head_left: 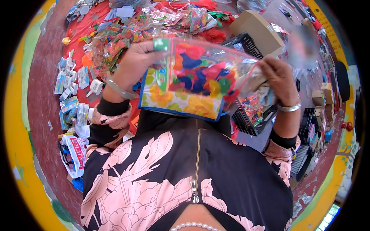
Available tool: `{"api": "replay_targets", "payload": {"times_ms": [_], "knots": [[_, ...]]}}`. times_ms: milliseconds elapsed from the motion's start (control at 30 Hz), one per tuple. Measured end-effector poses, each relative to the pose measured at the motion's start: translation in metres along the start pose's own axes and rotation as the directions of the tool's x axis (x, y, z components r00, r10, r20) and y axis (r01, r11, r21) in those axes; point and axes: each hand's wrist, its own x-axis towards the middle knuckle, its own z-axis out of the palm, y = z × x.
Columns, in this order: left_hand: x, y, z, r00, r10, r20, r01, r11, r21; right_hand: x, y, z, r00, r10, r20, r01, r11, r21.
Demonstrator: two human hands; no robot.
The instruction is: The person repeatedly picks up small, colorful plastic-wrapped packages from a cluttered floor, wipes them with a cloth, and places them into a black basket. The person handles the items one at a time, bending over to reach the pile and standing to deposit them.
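Your L hand [140,59] gripped the clear pkg. [225,57] of multicol. pcs. [204,73] at left, your R hand [279,79] its right edge.

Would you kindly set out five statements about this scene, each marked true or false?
1. The left hand and right hand both hold the clear bag. True.
2. The clear bag is empty. False: colourful pieces show inside it.
3. A blue-edged flowered piece shows below the clear bag. True.
4. The cardboard box is at the picture's lower left. False: the box is at upper right.
5. Only one wrist wears a bracelet. False: both do.
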Motion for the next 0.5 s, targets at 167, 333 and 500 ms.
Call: {"api": "replay_targets", "payload": {"times_ms": [167,333,500], "knots": [[-0.005,0.034,-0.025,0.819,0.565,-0.098,-0.526,0.808,0.266,-0.003,-0.047,-0.027,0.756,-0.552,-0.352,0.389,0.811,-0.436],[-0.023,0.01,-0.042,0.623,0.77,0.14,-0.737,0.518,0.435,-0.027,-0.047,-0.004,0.568,-0.818,-0.091,0.552,0.461,-0.695],[-0.052,-0.078,-0.03,0.78,0.573,0.253,-0.616,0.631,0.472,-0.061,-0.021,0.069,0.762,-0.546,0.35,0.647,0.614,-0.452]]}}
